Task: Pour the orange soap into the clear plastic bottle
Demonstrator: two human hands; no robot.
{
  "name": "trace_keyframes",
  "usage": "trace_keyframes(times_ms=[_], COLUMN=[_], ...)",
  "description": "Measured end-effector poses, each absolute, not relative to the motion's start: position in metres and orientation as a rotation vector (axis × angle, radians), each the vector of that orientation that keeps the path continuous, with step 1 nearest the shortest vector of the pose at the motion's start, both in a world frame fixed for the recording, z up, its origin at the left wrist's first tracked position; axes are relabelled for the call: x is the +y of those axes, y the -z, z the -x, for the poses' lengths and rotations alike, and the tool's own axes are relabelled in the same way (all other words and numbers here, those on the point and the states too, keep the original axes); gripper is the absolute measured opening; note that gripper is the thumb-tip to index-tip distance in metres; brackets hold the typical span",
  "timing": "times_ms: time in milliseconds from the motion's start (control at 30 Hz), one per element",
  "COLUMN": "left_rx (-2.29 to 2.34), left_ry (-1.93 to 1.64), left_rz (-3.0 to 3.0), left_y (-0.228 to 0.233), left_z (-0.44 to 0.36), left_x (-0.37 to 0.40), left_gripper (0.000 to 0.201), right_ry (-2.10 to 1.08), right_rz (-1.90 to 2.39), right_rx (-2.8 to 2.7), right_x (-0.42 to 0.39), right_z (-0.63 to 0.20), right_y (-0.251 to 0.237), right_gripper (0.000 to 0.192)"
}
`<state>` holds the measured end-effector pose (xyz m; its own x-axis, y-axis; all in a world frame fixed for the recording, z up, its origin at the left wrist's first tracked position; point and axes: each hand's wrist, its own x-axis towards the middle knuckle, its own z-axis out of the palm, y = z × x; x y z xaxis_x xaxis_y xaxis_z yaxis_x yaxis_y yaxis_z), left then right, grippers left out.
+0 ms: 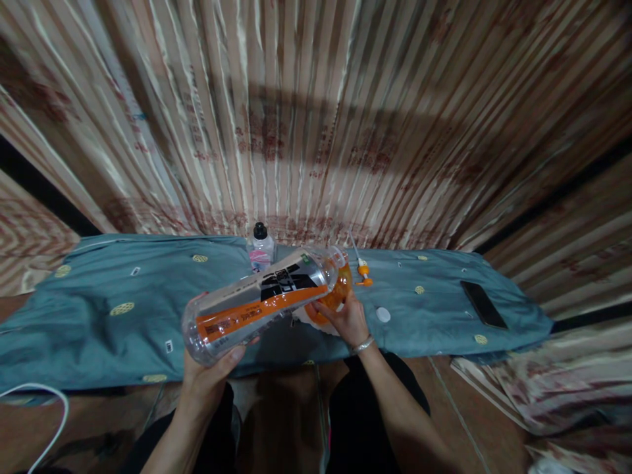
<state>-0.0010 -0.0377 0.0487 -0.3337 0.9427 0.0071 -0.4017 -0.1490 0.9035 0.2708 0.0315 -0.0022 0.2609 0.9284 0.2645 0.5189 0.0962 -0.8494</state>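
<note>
My left hand (212,368) is wrapped round the base of a large clear plastic bottle (266,296) with a silver, black and orange label. The bottle lies tilted, its neck at the upper right over an orange bottle (338,293). My right hand (349,321) grips that orange bottle, which is partly hidden behind the label and my fingers. Whether liquid is flowing between the two mouths, I cannot tell. Just right of them, an orange pump head (364,271) with a thin tube lies on the blue-green cloth (162,283). A white round cap (383,315) rests near my right wrist.
Behind the large bottle stands a clear bottle with a black cap (260,247). A dark phone (482,304) lies at the right. Striped curtains (306,131) hang along the back, and a white cable (59,408) curves at lower left.
</note>
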Motion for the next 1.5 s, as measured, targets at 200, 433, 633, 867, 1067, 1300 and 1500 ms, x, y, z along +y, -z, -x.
trace_keyframes(times_ms=[200,433,633,867,1067,1300,1500], left_rx=[1.047,1.046,1.046,1.050,1.043,1.024,0.978], left_ry=[-1.667,-1.637,-1.700,-1.725,-1.635,-1.747,-1.772], left_rz=[-0.757,-0.780,-0.787,-0.755,-0.835,-0.742,-0.717], left_y=[-0.048,-0.048,-0.052,-0.048,-0.041,-0.048,-0.052], left_z=[0.004,0.008,0.004,0.008,0.025,0.011,0.006], left_x=[-0.037,-0.035,-0.037,-0.037,-0.031,-0.040,-0.040], left_gripper=[0.112,0.112,0.107,0.100,0.113,0.108,0.108], right_ry=[-0.525,-0.521,-0.518,-0.538,-0.551,-0.523,-0.495], right_rz=[1.549,1.533,1.544,1.559,1.575,1.570,1.564], right_rx=[-1.404,-1.406,-1.408,-1.446,-1.448,-1.438,-1.434], right_x=[0.031,0.031,0.032,0.031,0.031,0.031,0.031], right_z=[-0.270,-0.271,-0.270,-0.273,-0.274,-0.271,-0.270], right_y=[0.002,0.003,0.005,0.006,0.004,0.003,0.006], right_gripper=[0.065,0.066,0.073,0.078,0.069,0.067,0.069])
